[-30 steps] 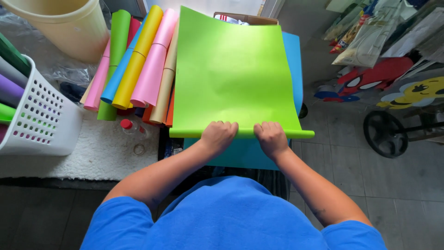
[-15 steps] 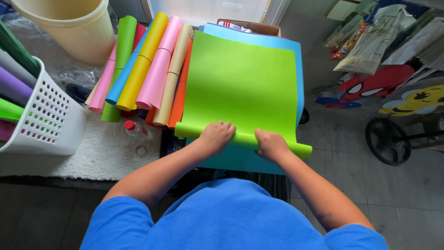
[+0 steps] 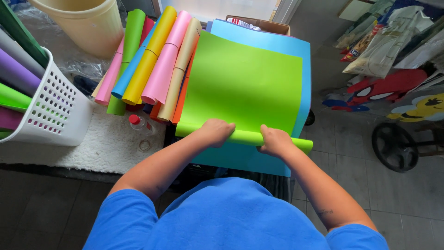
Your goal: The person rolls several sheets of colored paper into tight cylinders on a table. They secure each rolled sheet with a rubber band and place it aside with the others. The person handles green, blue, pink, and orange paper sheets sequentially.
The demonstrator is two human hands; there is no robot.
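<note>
The green sheet [image 3: 245, 85] lies flat on top of a bigger blue sheet [image 3: 286, 51], right in front of the person. Its near edge is curled into a small green roll [image 3: 245, 137]. The left hand [image 3: 216, 132] is wrapped over the roll near its left end, and the right hand [image 3: 276, 140] is wrapped over it near its right end. Both hands are closed around the roll and hold it. The sheet looks thin, light and bendy, maybe soft foam or thick paper, so it should curl without much push. It could crease or go crooked if one side is pressed harder, so a good place to hold it is on the roll with the hands spread apart, as they are. It looks smooth and may slide on the blue sheet under it. The surface below the sheets is covered, so nobody can see what they rest on. The fingertips are tucked under the roll and hidden. To the left lie rolled sheets [image 3: 157, 60] in many colours, and a white basket [image 3: 55, 111] is cut off at the edge. A small bottle [image 3: 138, 122] with a red cap is partly hidden.
</note>
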